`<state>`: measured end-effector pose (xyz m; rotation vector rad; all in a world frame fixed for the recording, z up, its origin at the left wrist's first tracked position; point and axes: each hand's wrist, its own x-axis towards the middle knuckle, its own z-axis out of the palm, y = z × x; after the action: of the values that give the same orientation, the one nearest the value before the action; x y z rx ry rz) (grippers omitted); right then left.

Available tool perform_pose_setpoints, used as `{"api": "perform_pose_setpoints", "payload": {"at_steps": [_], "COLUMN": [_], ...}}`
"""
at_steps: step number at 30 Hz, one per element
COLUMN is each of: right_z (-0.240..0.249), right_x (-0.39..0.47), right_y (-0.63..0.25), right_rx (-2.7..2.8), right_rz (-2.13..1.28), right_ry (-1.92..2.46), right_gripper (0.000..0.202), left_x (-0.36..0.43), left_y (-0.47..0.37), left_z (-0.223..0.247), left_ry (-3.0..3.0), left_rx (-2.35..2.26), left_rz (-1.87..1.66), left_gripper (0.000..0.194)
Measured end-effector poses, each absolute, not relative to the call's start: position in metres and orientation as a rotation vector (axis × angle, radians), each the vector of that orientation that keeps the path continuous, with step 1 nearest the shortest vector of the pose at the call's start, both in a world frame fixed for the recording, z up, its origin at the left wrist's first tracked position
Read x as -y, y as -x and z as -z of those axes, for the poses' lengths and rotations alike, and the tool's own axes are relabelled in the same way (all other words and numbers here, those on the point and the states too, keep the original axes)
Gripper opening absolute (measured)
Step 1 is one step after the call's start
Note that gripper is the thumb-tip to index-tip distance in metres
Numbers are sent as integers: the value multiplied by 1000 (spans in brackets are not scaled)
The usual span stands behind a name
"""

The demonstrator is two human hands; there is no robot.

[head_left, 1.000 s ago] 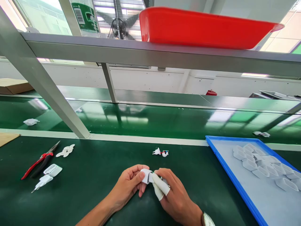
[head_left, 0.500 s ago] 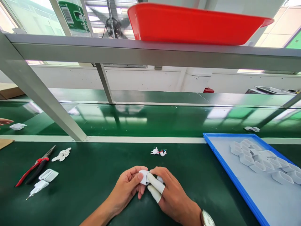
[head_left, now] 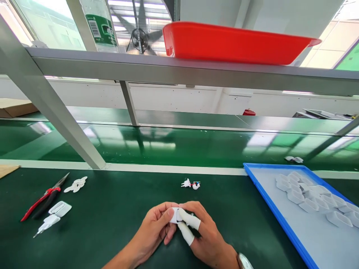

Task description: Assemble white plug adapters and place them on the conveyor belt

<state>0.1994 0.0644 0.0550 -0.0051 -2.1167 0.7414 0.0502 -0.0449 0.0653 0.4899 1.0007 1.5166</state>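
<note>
So, you've got one small white piece (head_left: 175, 215) up in front of you, just about mid-view, between your two hands over the dark green surface (head_left: 112, 209). It looks like smooth plastic, kinda blocky, with a flat plain face toward the camera and a thin dark line curving round near its right end. Your fingers cover a fair bit of it, so I can't tell its full shape.

Your left hand (head_left: 155, 228) has its grip closed on the left end, thumb pressed on the face and fingers curled behind. Your right hand (head_left: 209, 235) has its grip closed too, pinching the right end with two digits in white finger covers (head_left: 190, 219). Something pale peeks out behind those, but it's too hidden to name.

Beyond your hands lies a tiny white plug-like part (head_left: 186, 183) with a bit of red wire running to a rounded white bit (head_left: 196, 185). Over on your left you've got red-and-black pliers (head_left: 46, 198), with flat white pieces (head_left: 75, 184) just beside the tips. On your right, the blue-rimmed tray (head_left: 294, 231) carries a cluster of whitish see-through shells (head_left: 308, 205).
</note>
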Motion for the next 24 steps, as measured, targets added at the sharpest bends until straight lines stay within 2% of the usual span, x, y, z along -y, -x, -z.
{"api": "perform_pose_setpoints", "payload": {"at_steps": [5, 12, 19, 24], "right_z": [-49, -45, -40, -45], "right_x": [-64, -64, -65, -64], "right_y": [-197, -195, -200, -196], "right_rx": [2220, 2107, 2256, 2155], "right_rz": [-612, -679, -528, -679], "right_ry": [-7, 29, -41, 75], "right_gripper": [56, 55, 54, 46], "left_x": [43, 43, 45, 45], "left_y": [-51, -52, -52, -47], "left_z": [-59, -62, -55, -55], "left_ry": [-448, -444, -396, -479], "left_rx": [-1032, -968, -985, -1038], "left_rz": [-1520, -1525, -1520, -1498], "left_gripper": [48, 48, 45, 54]}}
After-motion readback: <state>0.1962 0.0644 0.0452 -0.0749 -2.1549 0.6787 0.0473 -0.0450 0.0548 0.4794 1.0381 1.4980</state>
